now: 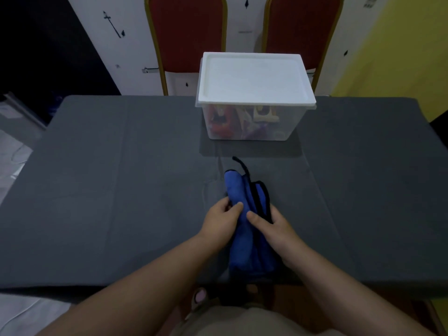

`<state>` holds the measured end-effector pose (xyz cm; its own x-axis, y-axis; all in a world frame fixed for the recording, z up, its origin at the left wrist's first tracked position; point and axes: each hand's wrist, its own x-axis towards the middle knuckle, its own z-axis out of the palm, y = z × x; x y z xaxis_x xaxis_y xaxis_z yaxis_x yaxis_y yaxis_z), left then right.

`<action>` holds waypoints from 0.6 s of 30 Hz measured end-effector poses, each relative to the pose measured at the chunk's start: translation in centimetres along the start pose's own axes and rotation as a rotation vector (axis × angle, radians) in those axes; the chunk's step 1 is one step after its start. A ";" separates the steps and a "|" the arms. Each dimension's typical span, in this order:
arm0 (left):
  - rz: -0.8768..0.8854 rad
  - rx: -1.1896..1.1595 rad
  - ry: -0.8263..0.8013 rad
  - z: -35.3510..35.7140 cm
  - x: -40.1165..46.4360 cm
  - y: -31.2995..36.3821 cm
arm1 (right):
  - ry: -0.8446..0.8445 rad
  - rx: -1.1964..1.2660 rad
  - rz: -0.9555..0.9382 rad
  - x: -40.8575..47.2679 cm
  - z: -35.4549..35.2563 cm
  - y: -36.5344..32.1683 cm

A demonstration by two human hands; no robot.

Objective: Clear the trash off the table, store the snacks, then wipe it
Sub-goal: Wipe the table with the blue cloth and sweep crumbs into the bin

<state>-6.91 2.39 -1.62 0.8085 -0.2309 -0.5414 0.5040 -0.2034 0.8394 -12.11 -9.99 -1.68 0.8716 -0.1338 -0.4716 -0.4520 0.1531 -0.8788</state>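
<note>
A blue cloth with black trim (240,190) lies bunched lengthwise on the dark grey table (121,190), near its front edge. My left hand (221,221) grips the cloth's left side, thumb on top. My right hand (272,227) holds the right side, thumb pressed on the fabric and fingers tucked around the black-trimmed edge. Farther back in the middle stands a clear plastic box (252,124) with a white lid (254,78) closed on it; colourful snack packets show through its wall.
Two red chairs with gold frames (186,32) stand behind the table's far edge. A yellow wall (400,44) is at the right. Floor with white cables shows at the left. My knees sit under the front edge.
</note>
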 end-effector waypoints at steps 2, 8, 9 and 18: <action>0.017 0.006 0.044 -0.2 0.3 0.3 | -0.019 0.014 0.034 0.4 -0.5 -0.2; 0.051 -0.009 0.110 -0.9 0.7 0.9 | 0.088 -0.085 0.063 2.2 -1.9 -0.7; 0.052 -0.005 0.124 -1.2 0.8 0.9 | 0.112 -0.136 0.063 2.5 -2.1 -0.7; 0.311 0.634 0.296 -2.7 1.6 -2.6 | 0.361 -1.135 -0.105 1.5 -1.7 0.2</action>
<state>-6.07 5.14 -4.55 0.9774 -0.1205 -0.1739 0.0410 -0.6984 0.7145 -11.24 -11.86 -2.71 0.8927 -0.3893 -0.2270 -0.4497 -0.8030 -0.3911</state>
